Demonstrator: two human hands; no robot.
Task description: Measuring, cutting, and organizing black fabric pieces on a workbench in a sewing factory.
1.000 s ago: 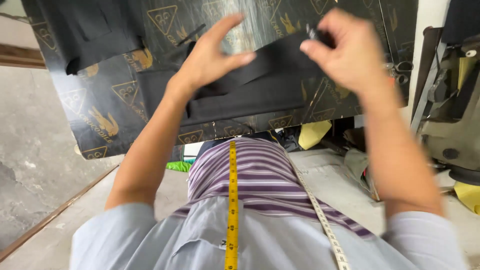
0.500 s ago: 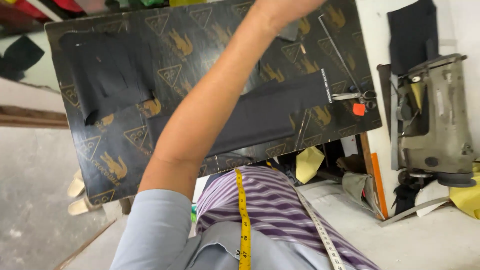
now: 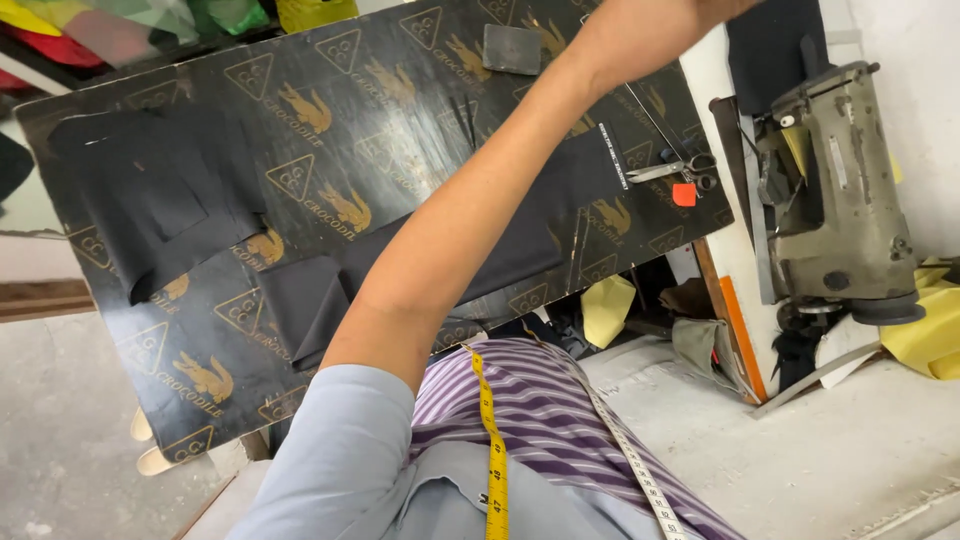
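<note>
At the upper left of the frame, coloured cloth [image 3: 120, 25] in yellow, red and green lies behind the far edge of the bench [image 3: 400, 90], a dark board printed with gold animal and triangle marks that fills most of the upper half. On its left part lies 1 black fabric piece [image 3: 150, 215] with a pocket-like patch, spread flat with 1 end hanging over the near edge. Toward the centre, a long strip of black cloth [image 3: 520, 245] runs diagonally across the bench from lower left to upper right, its lower end folded over itself. The person's left arm [image 3: 470, 210] crosses above this strip, stretching from the pale blue sleeve [image 3: 330, 460] at the bottom up to the top edge, where the wrist leaves the frame; the hand itself is out of view, so I cannot tell its grip, and the right hand does not show at all. A yellow measuring tape [image 3: 492, 440] hangs over the striped purple shirt [image 3: 550, 420] at the bottom centre. A small grey square [image 3: 512, 48] rests near the top of the bench. Right of the arm, scissors [image 3: 672, 165] lie beside a small orange piece [image 3: 684, 194]. At the far right stands an old sewing machine [image 3: 835, 190], with yellow fabric [image 3: 925, 330] below it.
</note>
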